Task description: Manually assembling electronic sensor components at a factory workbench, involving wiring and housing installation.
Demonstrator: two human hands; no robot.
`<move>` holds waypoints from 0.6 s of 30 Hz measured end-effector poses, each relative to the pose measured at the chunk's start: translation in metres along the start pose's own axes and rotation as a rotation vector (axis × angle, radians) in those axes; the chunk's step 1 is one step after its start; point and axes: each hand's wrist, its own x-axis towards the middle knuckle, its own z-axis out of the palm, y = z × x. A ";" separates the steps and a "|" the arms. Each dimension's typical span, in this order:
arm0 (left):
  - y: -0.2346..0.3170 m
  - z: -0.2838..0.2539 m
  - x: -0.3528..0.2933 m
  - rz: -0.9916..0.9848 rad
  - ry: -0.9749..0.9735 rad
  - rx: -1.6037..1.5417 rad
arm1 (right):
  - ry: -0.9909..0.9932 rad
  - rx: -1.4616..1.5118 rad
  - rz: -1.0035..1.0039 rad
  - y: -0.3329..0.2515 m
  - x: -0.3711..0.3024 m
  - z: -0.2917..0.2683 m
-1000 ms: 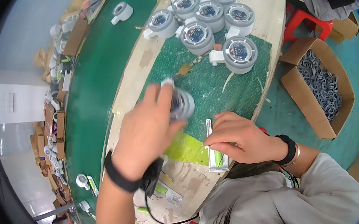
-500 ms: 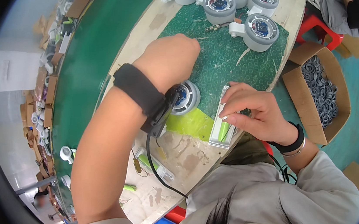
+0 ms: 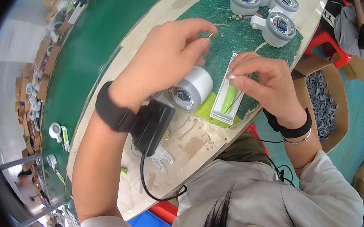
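Observation:
My left hand (image 3: 162,55) pinches a small metal piece (image 3: 208,35) between thumb and forefinger, above the green mat. Below it a round white-and-grey housing (image 3: 199,85) lies tilted, its circuit board facing toward me. My right hand (image 3: 271,79) holds a small white connector (image 3: 232,77) between thumb and fingertips. Beneath these fingertips lies a long white casing (image 3: 224,117) with a lime-green cylindrical battery (image 3: 229,98) in it; a thin dark wire runs beside the battery. The casing's far end is partly covered by my right fingers.
Several round housings with circuit boards (image 3: 280,28) stand at the far right of the table. A metal connector (image 3: 238,17) lies near them. At the right is a cardboard box (image 3: 340,119) of grey rings; a green conveyor belt (image 3: 95,47) runs along the left.
My left hand has turned and shows a metal piece in its fingertips. The round housing has tipped over toward me. My right hand and the casing appear farther up in view.

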 end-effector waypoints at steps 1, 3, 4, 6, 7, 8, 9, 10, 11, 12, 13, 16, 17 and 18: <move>0.000 -0.001 0.000 -0.004 0.013 -0.003 | -0.014 0.001 -0.003 0.001 0.001 0.001; 0.004 -0.001 0.000 -0.039 0.030 -0.042 | -0.017 0.093 0.064 0.003 0.003 0.004; 0.005 0.000 -0.001 -0.039 0.035 -0.047 | -0.024 0.090 0.066 0.003 0.002 0.003; 0.006 0.001 -0.003 -0.032 0.040 -0.101 | -0.030 0.124 0.098 0.002 0.002 0.003; 0.008 0.002 -0.004 -0.027 0.038 -0.104 | -0.027 0.119 0.100 0.001 0.001 0.003; 0.011 0.003 -0.007 -0.021 0.043 -0.141 | -0.020 0.126 0.089 -0.001 0.001 0.002; 0.015 0.004 -0.010 -0.013 0.048 -0.176 | -0.011 0.132 0.078 -0.002 0.001 0.002; 0.019 0.006 -0.016 0.000 0.038 -0.180 | 0.001 0.121 0.078 -0.007 0.000 0.002; 0.020 0.011 -0.021 -0.016 0.063 -0.246 | 0.019 0.063 0.033 -0.007 0.000 0.003; 0.020 0.015 -0.026 -0.032 0.086 -0.312 | 0.038 0.003 -0.012 -0.007 0.000 0.004; 0.023 0.017 -0.032 -0.057 0.101 -0.384 | 0.054 -0.011 -0.009 -0.008 0.000 0.004; 0.029 0.026 -0.050 -0.117 0.098 -0.488 | 0.084 -0.102 -0.093 -0.016 -0.001 0.011; 0.028 0.030 -0.054 -0.112 0.132 -0.531 | 0.095 -0.108 -0.090 -0.019 -0.001 0.011; 0.027 0.033 -0.056 -0.108 0.166 -0.573 | 0.081 -0.171 -0.114 -0.023 -0.001 0.011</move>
